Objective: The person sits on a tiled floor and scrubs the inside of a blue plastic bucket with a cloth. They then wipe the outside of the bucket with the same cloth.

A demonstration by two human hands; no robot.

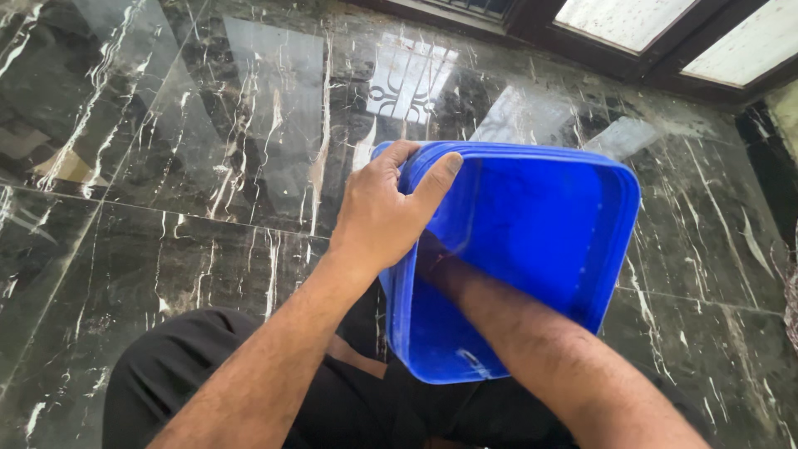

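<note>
Two bare arms work on one blue plastic tub (540,224), square with rounded corners, seen from the head camera looking down. Tub is tilted, open side facing the camera, held above the person's lap, over black trousers (166,374).

Left hand (386,208): closed on the tub's upper left rim, thumb lying inside the wall, fingers curled over the outer edge. Grip is firm on the rim.

Right hand: not visible. Right forearm (532,341) enters the tub from the lower right and the hand end sits deep against the inner left wall, hidden behind the left hand; cannot tell whether it is open or closed.

Surroundings: dark marble floor (166,166) with white veining, glossy, showing pale reflections. Dark-framed window (632,25) with frosted panes along the top right edge.
</note>
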